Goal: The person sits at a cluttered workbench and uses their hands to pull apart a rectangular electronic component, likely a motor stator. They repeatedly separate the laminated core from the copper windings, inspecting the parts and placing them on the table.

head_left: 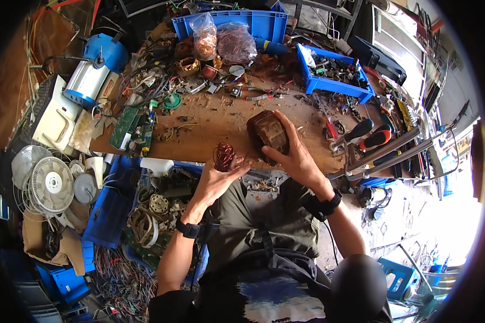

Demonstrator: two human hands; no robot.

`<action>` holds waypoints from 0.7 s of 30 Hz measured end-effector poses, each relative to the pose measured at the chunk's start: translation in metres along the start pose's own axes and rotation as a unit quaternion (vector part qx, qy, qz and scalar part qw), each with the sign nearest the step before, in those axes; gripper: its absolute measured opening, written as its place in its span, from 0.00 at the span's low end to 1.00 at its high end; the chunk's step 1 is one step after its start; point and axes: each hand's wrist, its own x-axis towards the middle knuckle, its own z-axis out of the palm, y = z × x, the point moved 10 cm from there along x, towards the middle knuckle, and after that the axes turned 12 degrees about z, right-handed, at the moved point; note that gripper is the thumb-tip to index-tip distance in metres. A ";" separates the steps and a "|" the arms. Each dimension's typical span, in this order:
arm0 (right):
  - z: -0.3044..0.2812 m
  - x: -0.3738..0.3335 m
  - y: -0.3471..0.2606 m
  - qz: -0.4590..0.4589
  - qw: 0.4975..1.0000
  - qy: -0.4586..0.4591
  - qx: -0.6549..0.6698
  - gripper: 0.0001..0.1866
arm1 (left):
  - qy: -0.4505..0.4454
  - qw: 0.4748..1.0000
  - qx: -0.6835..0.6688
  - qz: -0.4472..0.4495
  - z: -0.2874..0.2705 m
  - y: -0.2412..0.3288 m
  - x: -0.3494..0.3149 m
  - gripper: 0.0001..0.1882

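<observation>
My left hand (221, 180) is closed around a loose tangle of reddish copper wire (223, 155), which sticks up past its fingers above the bench's near edge. My right hand (299, 156) grips a brown, blocky transformer (269, 131) with worn tan wrapping on its face. Its thumb lies along the lower side and the fingers along the upper right. The transformer is tilted above the wooden workbench (199, 134), just right of my left hand. Whether its underside touches the wood is hidden.
Pliers (261, 97), a green circuit board (127, 129) and scraps litter the bench. Behind stand a blue crate (272, 24), a bag of copper wire (237, 46) and a blue parts tray (331, 86). Screwdrivers (358, 129) lie right; a fan (52, 183) and blue bin (110, 212) sit left.
</observation>
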 end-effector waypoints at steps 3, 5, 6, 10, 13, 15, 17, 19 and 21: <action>0.002 0.000 0.002 0.017 1.000 -0.021 -0.013 0.48 | -0.022 0.990 -0.133 -0.051 0.008 -0.021 -0.006 0.08; 0.001 0.001 -0.002 0.009 1.000 -0.017 -0.001 0.48 | -0.049 0.981 -0.151 -0.108 0.005 -0.038 -0.014 0.10; 0.000 0.001 -0.003 0.006 1.000 -0.014 0.005 0.48 | -0.058 0.981 -0.144 -0.117 0.005 -0.037 -0.016 0.12; -0.001 0.002 -0.003 -0.008 1.000 -0.001 -0.027 0.47 | -0.083 0.982 -0.138 -0.097 0.007 -0.014 -0.026 0.18; -0.002 0.000 -0.005 -0.019 0.999 0.001 -0.033 0.47 | -0.104 0.985 -0.110 -0.082 0.006 -0.010 -0.028 0.18; -0.001 0.001 -0.006 -0.015 0.999 -0.001 -0.038 0.47 | -0.118 0.982 -0.097 -0.108 0.006 -0.012 -0.028 0.16; -0.002 0.001 -0.005 -0.015 0.999 -0.005 -0.033 0.47 | -0.127 0.974 -0.105 -0.155 0.009 -0.008 -0.030 0.15; -0.002 0.000 -0.007 -0.010 0.999 -0.008 -0.033 0.47 | -0.145 0.975 -0.085 -0.147 0.009 -0.011 -0.033 0.14; -0.002 -0.001 -0.011 -0.005 0.999 -0.011 -0.038 0.47 | -0.163 0.974 -0.049 -0.150 0.011 -0.020 -0.038 0.14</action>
